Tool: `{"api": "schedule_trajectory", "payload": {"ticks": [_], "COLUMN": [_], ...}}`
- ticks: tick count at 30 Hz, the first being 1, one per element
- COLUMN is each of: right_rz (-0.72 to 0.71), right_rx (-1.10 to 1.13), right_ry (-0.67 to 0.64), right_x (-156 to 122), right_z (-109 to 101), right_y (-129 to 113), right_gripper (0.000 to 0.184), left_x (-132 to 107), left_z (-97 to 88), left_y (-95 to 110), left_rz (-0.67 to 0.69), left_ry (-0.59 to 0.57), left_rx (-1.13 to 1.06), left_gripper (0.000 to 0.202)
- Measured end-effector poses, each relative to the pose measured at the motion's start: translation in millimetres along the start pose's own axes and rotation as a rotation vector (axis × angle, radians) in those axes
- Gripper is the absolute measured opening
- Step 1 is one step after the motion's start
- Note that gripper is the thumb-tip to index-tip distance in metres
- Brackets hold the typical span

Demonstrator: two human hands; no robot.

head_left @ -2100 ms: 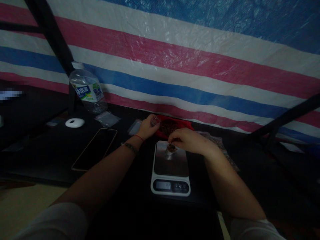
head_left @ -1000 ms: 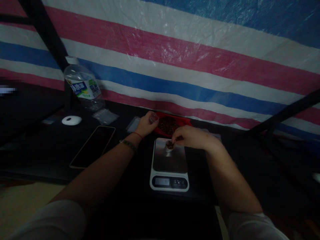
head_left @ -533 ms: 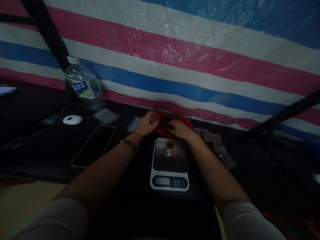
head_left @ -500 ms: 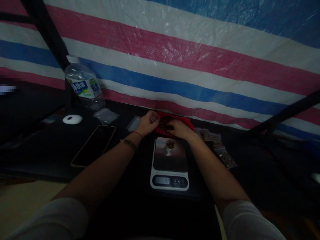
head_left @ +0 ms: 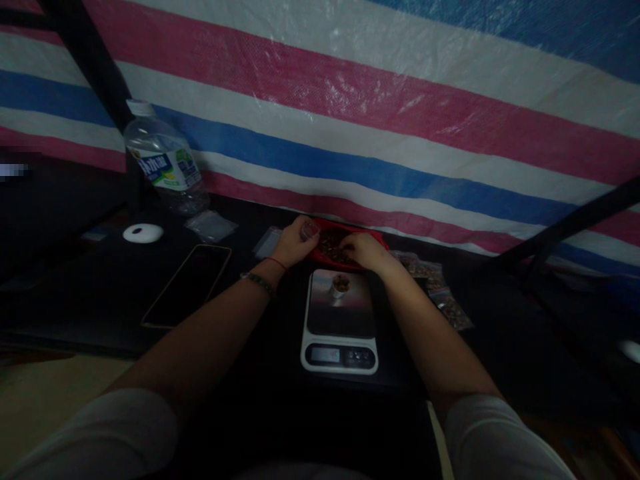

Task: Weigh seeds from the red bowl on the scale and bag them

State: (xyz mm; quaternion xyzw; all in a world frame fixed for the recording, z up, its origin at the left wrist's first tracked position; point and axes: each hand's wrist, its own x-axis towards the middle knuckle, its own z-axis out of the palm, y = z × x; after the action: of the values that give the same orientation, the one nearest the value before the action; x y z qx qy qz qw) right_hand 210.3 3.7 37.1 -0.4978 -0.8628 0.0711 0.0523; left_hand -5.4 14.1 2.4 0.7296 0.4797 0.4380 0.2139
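Observation:
My left hand (head_left: 294, 243) is closed around a small clear plastic container (head_left: 311, 231) at the left edge of a red bag or tray (head_left: 379, 240). Inside the red holder lie many small dark brown pieces (head_left: 330, 248). Over their right part, my right hand (head_left: 367, 252) has its fingers curled and pinched together; what is between them, if anything, is too small to name. Nearer to me stands a white kitchen scale (head_left: 341, 360) with a lit display. On its plate sits a small cup (head_left: 341, 285) holding brownish bits.
Several filled clear bags (head_left: 453, 310) lie right of the red holder. To the left are flat clear bags (head_left: 213, 226), a phone (head_left: 187, 287), a white oval case (head_left: 143, 233) and a large plastic bottle (head_left: 167, 163). A striped tarp (head_left: 350, 120) hangs behind the black table.
My right hand has lifted slightly and shifted right, its fingers drawing together, so more brown pieces show. The left hand keeps the container. The view has tilted a little.

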Motion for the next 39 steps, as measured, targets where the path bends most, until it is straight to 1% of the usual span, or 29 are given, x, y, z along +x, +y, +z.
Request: {"api": "schedule_trajectory", "payload": {"ticks": [8,13,16,18,21,24,26,31,34,39], "right_rz": [0.06,0.054,0.037,0.0,-0.093,-0.146,-0.184,-0.227,-0.227,-0.181], "right_rx": [0.026,0.039,0.078,0.145,0.24,0.318,0.333,0.273,0.267,0.257], "right_ry": [-0.008,0.007,0.011,-0.008,-0.082,-0.196,-0.23,-0.217,-0.21,-0.195], "right_x": [-5.0,-6.8,-13.5,-22.3,-39.0,-52.2,-56.0,-54.1,-53.0,-54.9], "right_z": [-2.0,-8.1,-23.9,-39.9,-63.7,-75.4,-74.9,-64.0,-62.5,-67.3], "right_y": [-3.1,-3.9,-13.4,-26.5,-51.5,-71.4,-77.7,-77.5,-76.7,-78.5], "right_gripper": [0.03,0.028,0.028,0.027,0.022,0.019,0.018,0.018,0.018,0.019], "left_x": [0.5,0.4,0.3,0.1,-0.1,0.1,0.3,0.1,-0.3,-0.3], "left_z": [0.6,0.9,0.7,0.7,0.9,1.4,1.4,0.1,-0.5,-0.9], "left_y": [-1.8,-1.9,-1.4,-1.4,-2.0,-2.5,-2.3,0.4,1.7,1.2], "left_rz": [0.013,0.009,-0.005,-0.003,0.016,0.023,0.021,0.015,0.002,0.03], "left_ry": [0.005,0.011,0.011,0.008,0.005,0.01,0.01,0.001,0.001,0.007], "left_rx": [-0.029,-0.031,-0.036,-0.038,-0.047,-0.057,-0.057,-0.069,-0.071,-0.045], "left_gripper": [0.023,0.024,0.024,0.025,0.024,0.025,0.026,0.023,0.023,0.023]}}
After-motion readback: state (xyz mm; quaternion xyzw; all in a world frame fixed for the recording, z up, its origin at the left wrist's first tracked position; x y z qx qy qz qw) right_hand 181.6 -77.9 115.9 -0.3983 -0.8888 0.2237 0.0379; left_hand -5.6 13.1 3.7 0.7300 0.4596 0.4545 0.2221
